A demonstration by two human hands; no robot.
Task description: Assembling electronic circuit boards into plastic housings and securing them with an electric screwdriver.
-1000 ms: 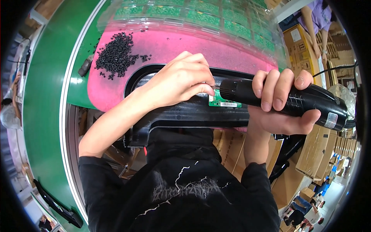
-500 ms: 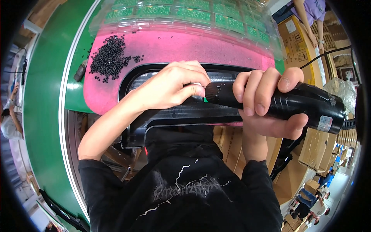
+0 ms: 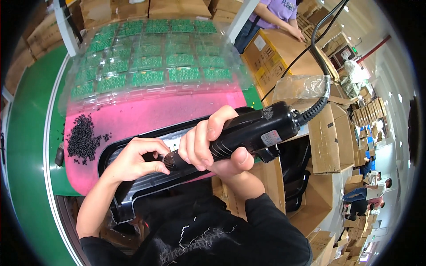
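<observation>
My right hand [image 3: 208, 144] is wrapped round a black electric screwdriver [image 3: 255, 128], which slants with its ribbed nose down to the left and its cable end up to the right. At that nose my left hand [image 3: 137, 159] is curled, thumb and forefinger closed in from either side. Whatever lies between those fingertips is hidden. Beneath both hands lies a long black plastic housing [image 3: 137, 189] with a raised rim, on a pink mat [image 3: 177, 104]. Left of it is a pile of tiny black parts, probably screws [image 3: 82, 142].
Clear plastic trays [image 3: 133, 91] of green circuit boards stand at the mat's far side. A dark small object [image 3: 59, 155] lies by its left edge. The screwdriver's cable [image 3: 317, 48] runs up right, past cardboard boxes [image 3: 330, 142]. Another person's hands [image 3: 295, 32] rest beyond.
The view has shifted, so the bench sits further left and lower. The screwdriver now tilts more, its rear end higher. My left fingers have loosened slightly and stay at its nose.
</observation>
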